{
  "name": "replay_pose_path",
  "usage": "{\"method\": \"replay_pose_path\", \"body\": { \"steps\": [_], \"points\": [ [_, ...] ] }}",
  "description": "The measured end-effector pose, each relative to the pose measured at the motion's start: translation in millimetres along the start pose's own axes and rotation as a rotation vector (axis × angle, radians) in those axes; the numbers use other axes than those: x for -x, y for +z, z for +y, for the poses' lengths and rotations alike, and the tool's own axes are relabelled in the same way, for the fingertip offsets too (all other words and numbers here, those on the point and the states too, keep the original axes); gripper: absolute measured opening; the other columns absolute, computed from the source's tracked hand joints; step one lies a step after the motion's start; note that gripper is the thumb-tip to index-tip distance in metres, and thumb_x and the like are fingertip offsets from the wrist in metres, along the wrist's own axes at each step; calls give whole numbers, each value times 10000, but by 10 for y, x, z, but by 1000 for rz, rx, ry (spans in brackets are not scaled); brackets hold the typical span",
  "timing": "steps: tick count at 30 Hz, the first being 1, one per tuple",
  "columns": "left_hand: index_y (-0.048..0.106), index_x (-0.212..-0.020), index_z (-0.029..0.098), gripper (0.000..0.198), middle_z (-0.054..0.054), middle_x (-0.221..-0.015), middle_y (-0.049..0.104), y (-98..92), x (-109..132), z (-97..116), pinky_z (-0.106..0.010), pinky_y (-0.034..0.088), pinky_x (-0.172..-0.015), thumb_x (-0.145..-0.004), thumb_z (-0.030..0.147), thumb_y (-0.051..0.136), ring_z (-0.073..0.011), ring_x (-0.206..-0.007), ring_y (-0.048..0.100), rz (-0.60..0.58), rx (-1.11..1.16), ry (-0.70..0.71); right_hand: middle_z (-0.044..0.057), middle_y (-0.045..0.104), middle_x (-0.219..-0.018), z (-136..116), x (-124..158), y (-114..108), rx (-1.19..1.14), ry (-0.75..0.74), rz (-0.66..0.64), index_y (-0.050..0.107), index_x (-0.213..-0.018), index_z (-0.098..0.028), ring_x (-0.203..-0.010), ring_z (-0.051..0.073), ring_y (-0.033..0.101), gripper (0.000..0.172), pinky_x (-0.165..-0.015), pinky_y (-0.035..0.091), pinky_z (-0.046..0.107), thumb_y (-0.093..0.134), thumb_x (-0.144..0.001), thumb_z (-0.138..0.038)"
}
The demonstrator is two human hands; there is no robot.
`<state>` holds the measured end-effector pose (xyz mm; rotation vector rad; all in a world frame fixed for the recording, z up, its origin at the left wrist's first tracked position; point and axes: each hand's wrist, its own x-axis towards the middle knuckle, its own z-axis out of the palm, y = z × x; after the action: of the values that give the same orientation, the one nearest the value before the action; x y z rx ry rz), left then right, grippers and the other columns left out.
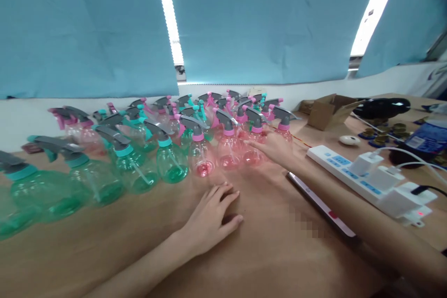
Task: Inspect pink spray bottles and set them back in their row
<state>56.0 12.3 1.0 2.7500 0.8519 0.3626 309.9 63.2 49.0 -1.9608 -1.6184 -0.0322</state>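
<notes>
Loosely splayed, left hand [209, 218] palm-down

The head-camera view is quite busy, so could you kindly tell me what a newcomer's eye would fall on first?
Most likely the crowd of green spray bottles and pink spray bottles across the table, greens mostly left in the front row. Next, the right hand at the pink ones, with the left hand nearer the viewer. Behind, broad blue curtains fill the background.
</notes>
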Motion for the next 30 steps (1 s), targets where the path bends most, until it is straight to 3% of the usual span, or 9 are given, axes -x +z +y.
{"method": "replay_pose_path", "body": {
  "steps": [5, 9, 13, 19, 23, 26, 30],
  "points": [
    [488, -1303, 214, 428, -101, -1371, 458, -18, -3, 17, -465, 339, -1046, -913, 382, 544, -289, -1272, 403, 11, 59, -25, 140, 695, -952, -56, 242, -162, 12, -4, -22, 585, -1028, -154, -882, 306, 647, 532, -661, 411, 344, 521, -773, -617],
    [431, -1320, 215, 441, -103, -1359, 464, -40, 1, 48, -466, 355, -1040, -914, 352, 533, -279, -1259, 431, 61, 184, -130, 109, 691, -903, -160, 510, -307, 5, -90, -41, 575, -972, -165, -838, 281, 638, 475, -620, 400, 323, 536, -771, -594],
    [287, -1402, 228, 622, -120, -1420, 397, -52, 10, 65, -488, 326, -1063, -878, 378, 588, -288, -1309, 377, 149, 293, -199, 57, 661, -827, -286, 744, -301, -47, -143, -59, 557, -947, -190, -704, 223, 603, 507, -577, 381, 314, 513, -757, -658],
    [168, -1452, 272, 873, -110, -1492, 302, -80, 69, 73, -504, 291, -1082, -783, 433, 706, -304, -1372, 274, 288, 412, -196, -22, 544, -605, -689, 1005, -292, -164, -264, -104, 493, -700, -221, -532, 138, 501, 453, -474, 325, 269, 564, -723, -668],
    [214, -1439, 282, 881, -107, -1483, 326, -139, 203, 55, -495, 327, -1063, -745, 382, 747, -310, -1358, 309, 362, 536, -221, -9, 583, -647, -975, 1028, -319, -223, -352, -201, 567, -724, -227, -577, 142, 536, 319, -514, 367, 278, 612, -752, -542],
    [265, -1420, 278, 860, -113, -1438, 397, -215, 354, 24, -503, 352, -1044, -725, 340, 767, -319, -1320, 375, 360, 622, -245, -19, 602, -676, -1081, 943, -271, -307, -439, -290, 600, -761, -249, -617, 158, 554, 339, -568, 419, 310, 637, -708, -582],
    [325, -1380, 299, 771, -69, -1338, 511, -337, 552, -11, -480, 401, -1009, -740, 272, 754, -296, -1230, 489, 330, 694, -225, 13, 623, -886, -1217, 829, -227, -486, -496, -382, 577, -951, -247, -785, 192, 588, 413, -626, 477, 323, 710, -662, -508]
  ]
}}
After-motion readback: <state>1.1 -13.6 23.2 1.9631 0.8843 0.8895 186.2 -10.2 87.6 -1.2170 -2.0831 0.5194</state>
